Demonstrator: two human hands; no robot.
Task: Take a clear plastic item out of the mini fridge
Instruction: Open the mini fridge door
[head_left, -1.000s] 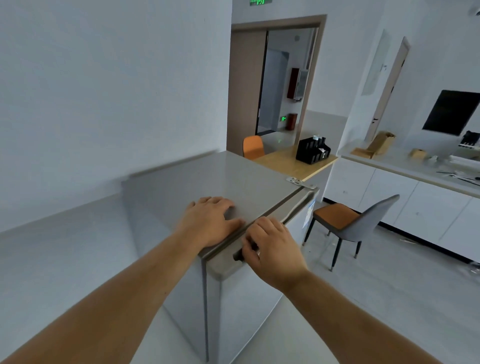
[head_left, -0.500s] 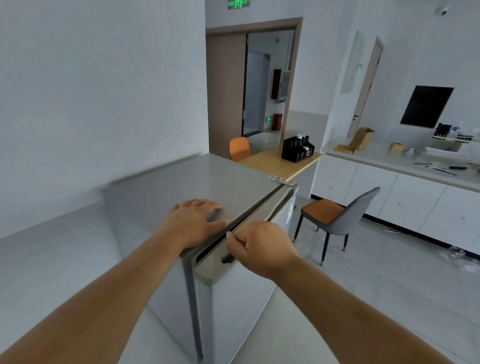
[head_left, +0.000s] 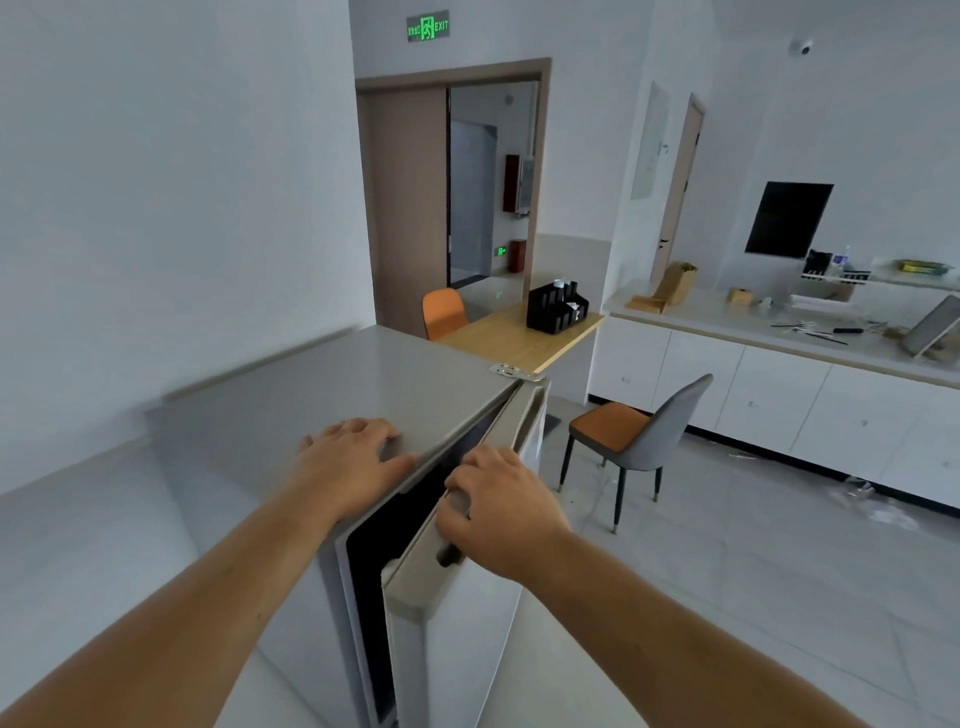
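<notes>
door-opening step: left hand lies flat, grasping nothing, on the mini fridge; right hand grips the door, ajar. clear plastic item unseen inside; next, swing wider.

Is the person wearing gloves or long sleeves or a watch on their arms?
No. Both the left hand and the right hand are bare, with no gloves. No rings show on the fingers that can be seen. Both forearms are bare right down to the bottom of the picture, so no sleeves show, and there is no watch or bracelet on either wrist.
</notes>
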